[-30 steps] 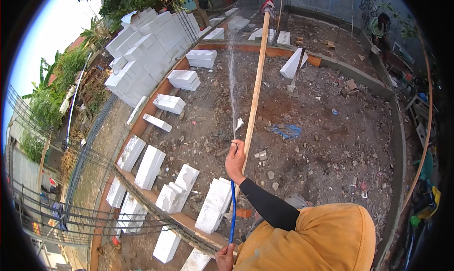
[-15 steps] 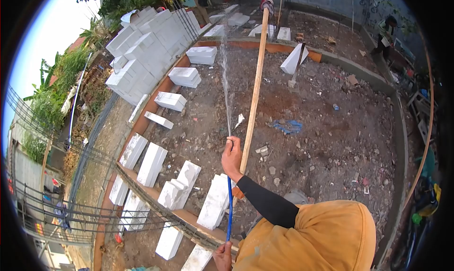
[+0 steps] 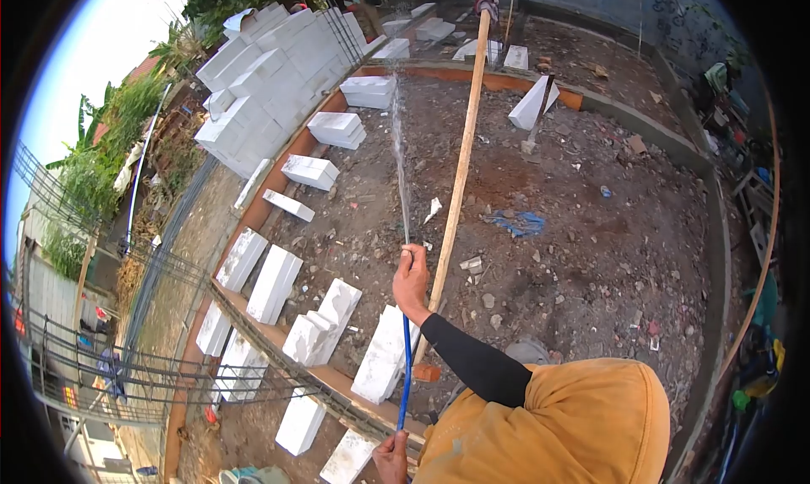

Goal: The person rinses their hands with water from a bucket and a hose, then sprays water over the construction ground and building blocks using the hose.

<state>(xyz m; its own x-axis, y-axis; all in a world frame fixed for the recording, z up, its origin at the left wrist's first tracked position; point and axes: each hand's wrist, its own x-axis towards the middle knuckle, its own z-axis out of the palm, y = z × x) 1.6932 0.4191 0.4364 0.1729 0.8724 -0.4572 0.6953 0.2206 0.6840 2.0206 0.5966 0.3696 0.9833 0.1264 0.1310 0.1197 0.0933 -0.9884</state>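
A blue hose (image 3: 406,374) runs upward between my two hands. My right hand (image 3: 411,280), at the end of a black sleeve, is closed around the hose near its outlet, fingertips at the tip. From there a thin water jet (image 3: 398,146) sprays forward toward the far blocks. Lower down, at the bottom of the view, my left hand (image 3: 391,457) grips the same hose. A long wooden pole (image 3: 462,159) stretches away just right of my right hand. Left of the hose lies a white block (image 3: 380,357).
White blocks (image 3: 310,172) lie along the brick-edged border at left, before a tall block stack (image 3: 253,91). Steel rebar (image 3: 169,383) juts across the lower left. Rubble-strewn soil (image 3: 582,273) spreads right. A person (image 3: 717,83) is at the far right.
The view has shifted slightly, so the blocks and pole appear a little further right. Both hands keep their hold on the hose, and water still sprays. The far-right person has moved.
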